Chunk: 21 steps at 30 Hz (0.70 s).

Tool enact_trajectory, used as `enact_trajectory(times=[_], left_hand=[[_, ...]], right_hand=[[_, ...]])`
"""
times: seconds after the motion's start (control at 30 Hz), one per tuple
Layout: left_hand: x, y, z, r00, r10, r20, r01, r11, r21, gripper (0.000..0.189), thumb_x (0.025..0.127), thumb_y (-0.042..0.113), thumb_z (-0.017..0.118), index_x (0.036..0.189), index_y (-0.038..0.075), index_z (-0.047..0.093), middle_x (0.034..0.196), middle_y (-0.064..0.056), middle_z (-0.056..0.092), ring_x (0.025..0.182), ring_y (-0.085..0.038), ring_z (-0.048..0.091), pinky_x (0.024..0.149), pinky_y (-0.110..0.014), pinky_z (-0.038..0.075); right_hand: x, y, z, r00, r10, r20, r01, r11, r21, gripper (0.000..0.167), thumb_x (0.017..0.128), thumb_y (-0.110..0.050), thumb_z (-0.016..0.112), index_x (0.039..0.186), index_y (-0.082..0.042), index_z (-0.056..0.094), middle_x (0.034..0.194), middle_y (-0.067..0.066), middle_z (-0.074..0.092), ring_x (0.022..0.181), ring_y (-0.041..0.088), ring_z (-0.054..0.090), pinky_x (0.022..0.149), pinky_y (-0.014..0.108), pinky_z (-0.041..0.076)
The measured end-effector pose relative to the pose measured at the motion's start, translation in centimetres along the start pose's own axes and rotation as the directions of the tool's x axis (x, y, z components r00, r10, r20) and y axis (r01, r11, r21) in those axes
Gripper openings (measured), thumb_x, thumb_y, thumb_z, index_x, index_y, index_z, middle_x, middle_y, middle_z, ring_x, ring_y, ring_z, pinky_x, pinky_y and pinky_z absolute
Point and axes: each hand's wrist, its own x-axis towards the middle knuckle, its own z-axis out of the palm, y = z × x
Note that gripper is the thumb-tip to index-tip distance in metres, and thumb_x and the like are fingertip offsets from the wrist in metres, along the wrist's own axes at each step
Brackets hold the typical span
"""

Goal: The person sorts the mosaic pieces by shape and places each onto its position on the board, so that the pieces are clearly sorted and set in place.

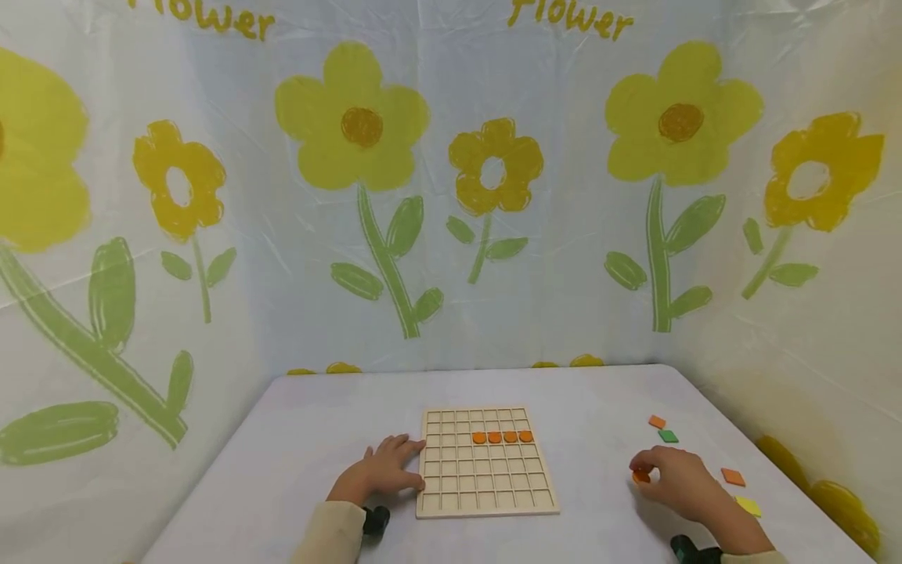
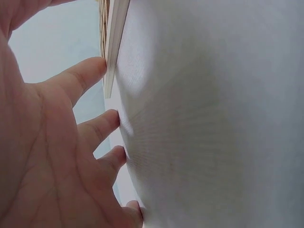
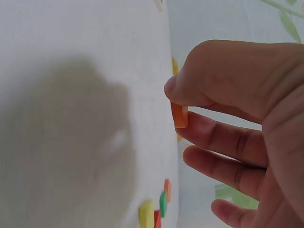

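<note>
At the lower right of the frame, the right hand (image 1: 676,479) pinches a small, flat orange piece (image 1: 640,476) over the white tabletop (image 1: 592,423); a light, even pinch should keep it from slipping. At lower centre, the left hand's (image 1: 386,470) spread fingers, grasping nothing, touch a pale wooden grid board's (image 1: 486,514) left edge; gentle pressure should steady it.

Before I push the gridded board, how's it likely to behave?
The board looks stiff, its edge straight where the left hand touches it. Lying flat and broad on the table, it should slide rather than tip. Tilted, it might shed the four orange discs, since nothing visible fastens them.
</note>
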Motion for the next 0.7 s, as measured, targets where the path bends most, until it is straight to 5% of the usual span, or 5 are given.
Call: enact_trajectory(times=[0.7], left_hand=[[0.3, -0.3, 0.0, 1.000, 0.005, -0.016, -0.005, 1.000, -0.001, 0.076, 0.075, 0.045, 0.068, 0.144, 0.019, 0.048, 0.151, -0.015, 0.038, 0.142, -0.043, 0.028, 0.107, -0.075, 0.014]], right_hand=[[3.7, -8.2, 2.3, 0.992, -0.069, -0.109, 0.078, 0.994, 0.075, 0.021, 0.078, -0.020, 0.078, 0.098, -0.016, 0.074, 0.087, -0.005, 0.062, 0.083, 0.017, 0.056, 0.079, 0.039, 0.055]])
